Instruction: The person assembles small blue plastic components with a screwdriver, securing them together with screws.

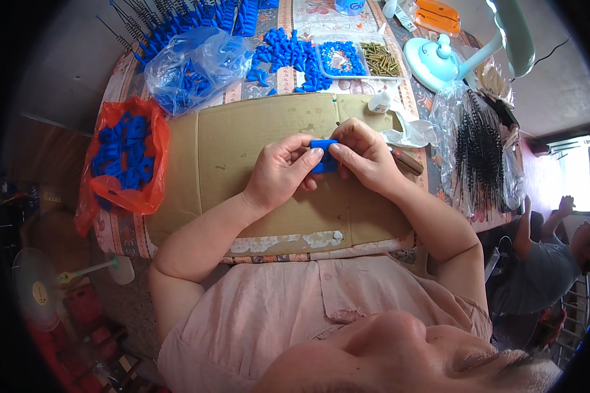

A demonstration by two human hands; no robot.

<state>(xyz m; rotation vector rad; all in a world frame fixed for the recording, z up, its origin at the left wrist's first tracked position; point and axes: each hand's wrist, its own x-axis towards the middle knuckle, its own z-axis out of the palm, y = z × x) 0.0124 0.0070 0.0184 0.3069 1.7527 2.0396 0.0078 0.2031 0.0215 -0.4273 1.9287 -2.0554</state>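
Above a sheet of brown cardboard (242,150), both of my hands hold a small blue plastic piece (323,157) with a flat, folded-looking top. My left hand (284,167) is closed on its left side, thumb pressed against the front. From the right, my right hand (367,154) pinches the same piece near its upper corner. A short dark tip sticks out by the right fingers; what it belongs to is hidden. A screwdriver handle (408,161) lies just beyond my right wrist.
Left stands a red bag (156,187) of blue pieces. Behind the cardboard are a clear bag (200,65), loose blue cones (285,52) and a divided box (360,76) of blue parts and brass-coloured pins. Right are a white bottle (380,101), a lamp (432,62) and black springs (480,154). Another person (544,262) sits far right.
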